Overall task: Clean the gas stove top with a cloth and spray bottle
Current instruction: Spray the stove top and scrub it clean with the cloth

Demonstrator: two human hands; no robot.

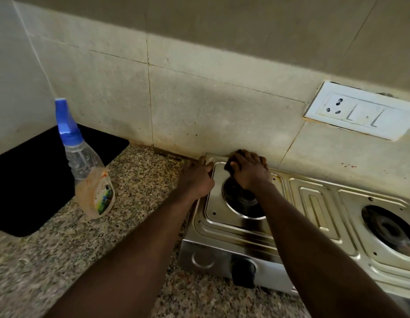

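Note:
A steel two-burner gas stove (318, 216) stands on the granite counter against the tiled wall. My right hand (251, 171) presses a dark cloth (229, 165) onto the stove's far left corner, just behind the left burner (240, 200). The cloth is mostly hidden under my fingers. My left hand (197, 177) grips the stove's left edge near the same corner. A clear spray bottle (89, 171) with a blue trigger head stands upright on the counter, well to the left of both hands.
A black mat or recess (34, 180) lies at the left behind the bottle. A white socket and switch plate (360, 111) is on the wall above the stove. The right burner (392, 230) and a black knob (243, 271) on the stove front are visible.

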